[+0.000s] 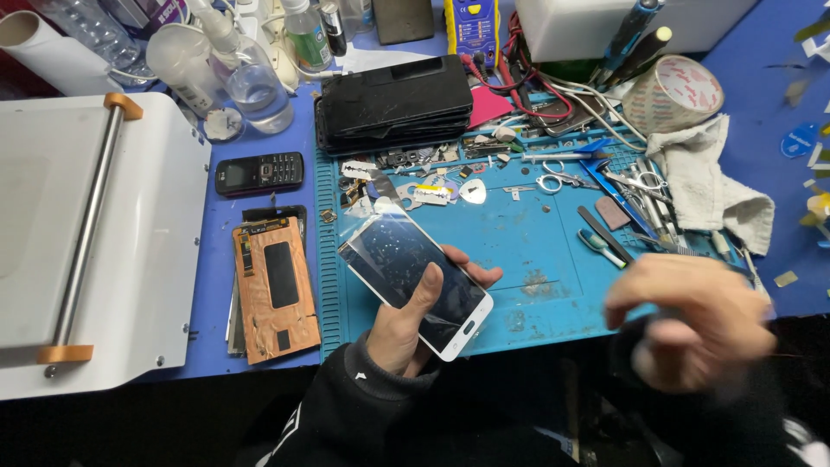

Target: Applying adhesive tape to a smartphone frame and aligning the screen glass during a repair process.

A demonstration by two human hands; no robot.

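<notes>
My left hand (415, 320) grips a white-framed phone screen panel (413, 278), held face up over the blue work mat (519, 259), with the thumb across the dark glass. My right hand (692, 320) is blurred with motion at the lower right near the mat's front edge. Its fingers are curled, and I cannot tell whether anything is inside them.
A copper-backed phone part (275, 298) lies left of the mat below a small black keypad phone (259, 173). A white machine with a metal bar (86, 233) fills the left. Stacked black screens (393, 104), tweezers, scissors, a tape roll (674, 91) and a cloth (713, 186) crowd the back and right.
</notes>
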